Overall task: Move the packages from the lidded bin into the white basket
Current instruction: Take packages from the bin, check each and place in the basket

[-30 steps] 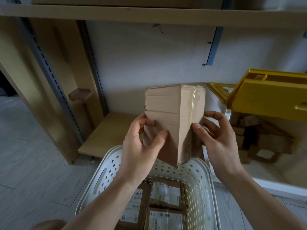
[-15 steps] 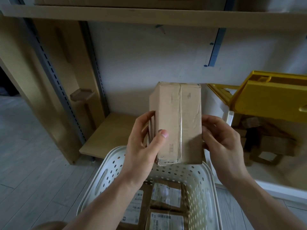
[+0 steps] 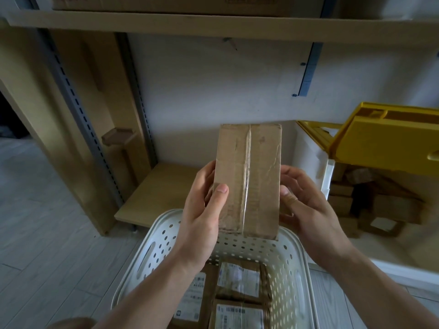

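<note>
A brown cardboard package (image 3: 248, 179) with a taped seam down its middle is held upright above the far rim of the white perforated basket (image 3: 288, 262). My left hand (image 3: 202, 210) grips its left side with the thumb across the front. My right hand (image 3: 306, 205) holds its right side. Labelled packages (image 3: 238, 279) lie in the basket below. At the right stands the bin (image 3: 327, 176) with its yellow lid (image 3: 384, 141) raised, and several brown packages (image 3: 380, 200) are inside it.
A low wooden shelf board (image 3: 156, 193) lies behind the basket on the left. A metal slotted upright (image 3: 80, 108) and wooden panels stand at the left. An upper shelf (image 3: 213, 24) runs overhead. Pale plank floor (image 3: 47, 233) spreads to the left.
Both hands have turned the package from showing a corner edge to showing its taped face square on. It stays over the basket's far rim.
</note>
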The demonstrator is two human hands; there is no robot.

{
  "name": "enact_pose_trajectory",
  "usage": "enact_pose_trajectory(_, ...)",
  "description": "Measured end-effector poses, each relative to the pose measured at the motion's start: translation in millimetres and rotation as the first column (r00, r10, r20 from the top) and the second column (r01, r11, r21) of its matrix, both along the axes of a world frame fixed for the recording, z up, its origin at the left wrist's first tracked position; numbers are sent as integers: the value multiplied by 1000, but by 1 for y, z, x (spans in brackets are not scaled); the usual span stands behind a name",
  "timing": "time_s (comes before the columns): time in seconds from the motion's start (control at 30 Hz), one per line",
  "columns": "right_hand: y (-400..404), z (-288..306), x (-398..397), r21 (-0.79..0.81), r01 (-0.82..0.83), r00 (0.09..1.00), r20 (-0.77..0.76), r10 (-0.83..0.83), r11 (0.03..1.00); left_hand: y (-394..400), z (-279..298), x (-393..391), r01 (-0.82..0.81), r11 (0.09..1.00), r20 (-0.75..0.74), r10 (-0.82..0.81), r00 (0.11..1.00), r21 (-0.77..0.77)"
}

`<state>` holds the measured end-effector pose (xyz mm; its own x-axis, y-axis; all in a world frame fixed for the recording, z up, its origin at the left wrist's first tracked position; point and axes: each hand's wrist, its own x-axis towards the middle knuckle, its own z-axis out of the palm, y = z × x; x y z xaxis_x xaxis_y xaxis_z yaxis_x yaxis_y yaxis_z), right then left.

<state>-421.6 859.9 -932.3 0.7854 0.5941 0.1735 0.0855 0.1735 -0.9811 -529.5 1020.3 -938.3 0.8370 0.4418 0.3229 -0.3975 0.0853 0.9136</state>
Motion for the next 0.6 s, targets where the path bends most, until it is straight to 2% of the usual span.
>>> enact_pose_trajectory(0.17, -1, -4, 3, -45, -72, 993, -96, 68, 996, 2, -1, -2, -27, 999, 24, 27, 999, -25)
enact_pose_trajectory(0.23, 0, -6, 4, -63, -42, 992, -125, 34, 997, 3, -1, -1, -60, 998, 18, 59, 998, 21)
enact_pose_trajectory(0.33, 3, -5, 3, -85, 89, 996, -17, -91, 992, 5, -3, 0, -177, 966, 11, 179, 984, 189)
enact_pose_trajectory(0.47, 5, -4, 3, -60, 218, 975, 47, -216, 974, 7, -8, 1, -293, 906, -5, 309, 951, 306)
enact_pose_trajectory(0.6, 4, -3, 2, -7, 267, 963, 50, -266, 964, 7, -6, 0, -298, 906, -61, 330, 942, 300)
